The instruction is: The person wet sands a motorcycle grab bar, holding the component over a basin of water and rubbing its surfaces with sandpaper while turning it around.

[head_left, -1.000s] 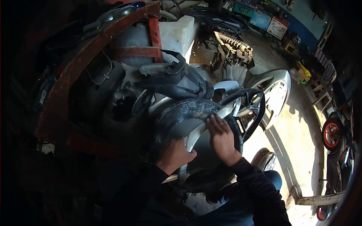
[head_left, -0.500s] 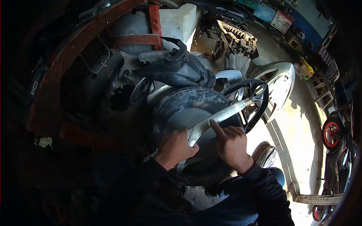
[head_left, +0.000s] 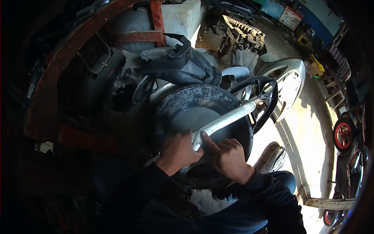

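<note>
A long silver metal tube, shaped like a motorcycle fork leg (head_left: 226, 120), slants across a round black tub (head_left: 194, 93) holding greyish liquid. My left hand (head_left: 180, 153) is wrapped round the tube's near end. On the tube just right of it presses the thumb of my right hand (head_left: 231, 159); its other fingers are curled in. Whatever those fingers may hold is hidden. The tube's far end reaches a black open frame part (head_left: 267, 101) beyond the tub's right rim.
Dark plastic fairing (head_left: 183, 66) lies behind the tub, beside a silver body panel (head_left: 288, 78). A red metal frame (head_left: 43, 101) stands at left. Coil-spring shock absorbers (head_left: 245, 29) lie at the back. A motorcycle with a red-rimmed wheel (head_left: 343, 134) is at far right.
My right hand has slid down along the tube, toward my left hand. The left hand keeps its grip, and the tube stays nearly in place. The view has shifted slightly.
</note>
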Available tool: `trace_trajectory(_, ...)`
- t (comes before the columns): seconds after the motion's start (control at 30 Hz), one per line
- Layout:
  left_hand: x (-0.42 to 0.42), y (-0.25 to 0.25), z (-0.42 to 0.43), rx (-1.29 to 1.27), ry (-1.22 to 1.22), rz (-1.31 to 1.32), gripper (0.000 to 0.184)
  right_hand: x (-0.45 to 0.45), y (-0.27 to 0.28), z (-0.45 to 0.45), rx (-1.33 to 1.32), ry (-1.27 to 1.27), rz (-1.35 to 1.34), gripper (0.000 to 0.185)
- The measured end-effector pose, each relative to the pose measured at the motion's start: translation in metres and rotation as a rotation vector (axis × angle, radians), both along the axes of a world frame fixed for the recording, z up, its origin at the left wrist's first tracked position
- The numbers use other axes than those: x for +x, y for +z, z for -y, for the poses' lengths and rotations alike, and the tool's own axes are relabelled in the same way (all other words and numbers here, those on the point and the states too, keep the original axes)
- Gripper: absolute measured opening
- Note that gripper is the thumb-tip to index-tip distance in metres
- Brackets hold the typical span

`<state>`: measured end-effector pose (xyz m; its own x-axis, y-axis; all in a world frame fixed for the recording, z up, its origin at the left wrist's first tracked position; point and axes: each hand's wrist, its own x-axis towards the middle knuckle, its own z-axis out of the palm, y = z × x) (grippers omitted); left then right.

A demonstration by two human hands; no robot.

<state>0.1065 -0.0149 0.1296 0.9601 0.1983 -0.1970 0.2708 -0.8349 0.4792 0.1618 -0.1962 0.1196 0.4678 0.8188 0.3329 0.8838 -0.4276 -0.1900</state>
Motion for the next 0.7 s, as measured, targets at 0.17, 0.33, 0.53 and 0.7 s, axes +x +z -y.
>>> trace_trajectory(0.17,0.000,-0.002,0.001,0.027,0.002,-0.016,0.048,-0.009,0.000,0.002,-0.013,0.056,-0.032,0.070)
trace_trajectory(0.33,0.001,0.001,0.002,0.022,0.006,-0.024,0.048,-0.007,0.000,0.007,-0.058,0.067,-0.100,0.071)
trace_trajectory(0.53,0.000,-0.013,-0.002,0.008,0.019,0.084,0.041,0.006,0.008,0.018,0.214,0.052,-0.267,0.054)
trace_trajectory(0.7,0.005,0.004,-0.002,-0.052,0.051,-0.057,0.047,0.028,0.025,0.015,0.275,-0.045,-0.023,0.053)
